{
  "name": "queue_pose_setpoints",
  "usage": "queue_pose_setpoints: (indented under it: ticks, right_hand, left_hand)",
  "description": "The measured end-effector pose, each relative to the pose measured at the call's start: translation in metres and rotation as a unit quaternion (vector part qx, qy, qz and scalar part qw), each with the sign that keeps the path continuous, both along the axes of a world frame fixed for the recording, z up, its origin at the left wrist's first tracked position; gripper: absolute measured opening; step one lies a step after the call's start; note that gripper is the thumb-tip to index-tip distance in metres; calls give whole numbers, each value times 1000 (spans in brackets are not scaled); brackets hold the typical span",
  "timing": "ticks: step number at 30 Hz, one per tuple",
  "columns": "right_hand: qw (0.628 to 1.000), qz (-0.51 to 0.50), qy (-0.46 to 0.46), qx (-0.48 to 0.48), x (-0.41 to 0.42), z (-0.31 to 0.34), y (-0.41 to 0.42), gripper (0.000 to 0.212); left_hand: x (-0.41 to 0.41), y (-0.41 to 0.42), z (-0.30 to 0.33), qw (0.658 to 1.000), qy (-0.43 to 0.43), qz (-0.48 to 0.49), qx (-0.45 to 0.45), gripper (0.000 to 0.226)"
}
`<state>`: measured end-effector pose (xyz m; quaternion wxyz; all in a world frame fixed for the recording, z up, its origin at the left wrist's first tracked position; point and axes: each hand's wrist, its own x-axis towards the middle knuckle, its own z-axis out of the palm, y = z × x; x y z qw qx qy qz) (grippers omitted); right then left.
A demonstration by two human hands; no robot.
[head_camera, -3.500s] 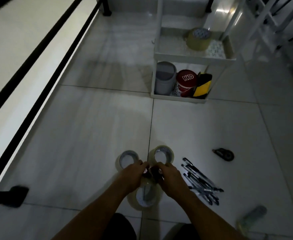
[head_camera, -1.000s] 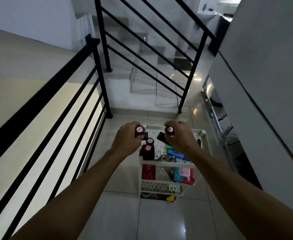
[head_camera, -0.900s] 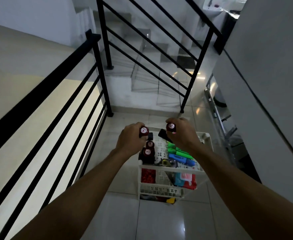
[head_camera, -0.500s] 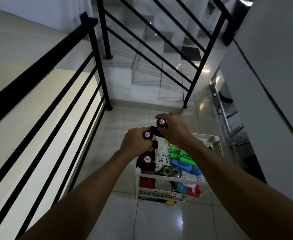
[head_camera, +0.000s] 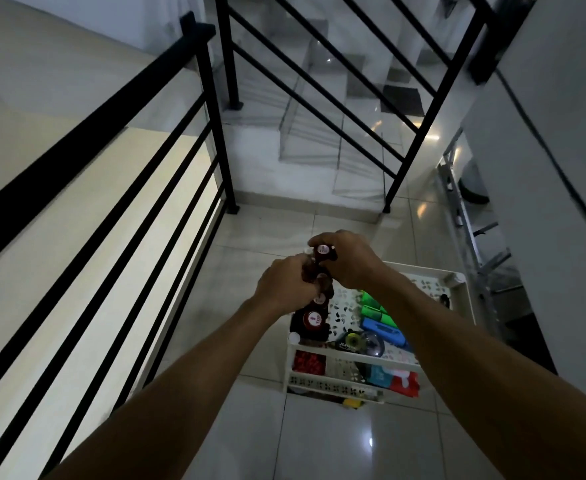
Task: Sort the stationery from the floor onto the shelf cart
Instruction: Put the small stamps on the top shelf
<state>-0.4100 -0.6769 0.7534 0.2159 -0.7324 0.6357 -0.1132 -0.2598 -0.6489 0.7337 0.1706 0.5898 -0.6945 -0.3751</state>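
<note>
Head view, looking down over both forearms. The right hand (head_camera: 348, 259) curls its fingers (head_camera: 319, 239) round a small dark bottle with a red cap (head_camera: 323, 252), cap facing the camera. The left hand (head_camera: 286, 287) is closed beside it, its fingers curled round a second dark bottle (head_camera: 308, 271), mostly hidden; the two hands touch. Directly below the fingers stands the white shelf cart (head_camera: 457, 282) on the tiled floor (head_camera: 319, 445). On its top tray, under the left fingers, two more red-capped bottles (head_camera: 314, 320) stand upright; right of these lie green highlighters (head_camera: 371, 304), a blue one (head_camera: 383, 330) and a tape dispenser (head_camera: 362, 344). A black railing (head_camera: 215, 133) runs left of the hands.
</note>
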Motion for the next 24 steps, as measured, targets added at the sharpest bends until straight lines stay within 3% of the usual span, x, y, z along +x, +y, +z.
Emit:
queue_pose_setpoints:
  ticks: [9,14,24]
  right_hand:
    - [997,42,14,63,-3,-5,7,57]
    - [996,-4,-49,78,-8,-10,19,70]
    - [976,-65,-171,122,-6,-31,42,76]
  left_hand:
    - [0,3,0,1000,12,15,-13,16]
    - [0,7,-1,999,17,38,-20,27]
    - [-7,18,-3,996,35,76,-28,31]
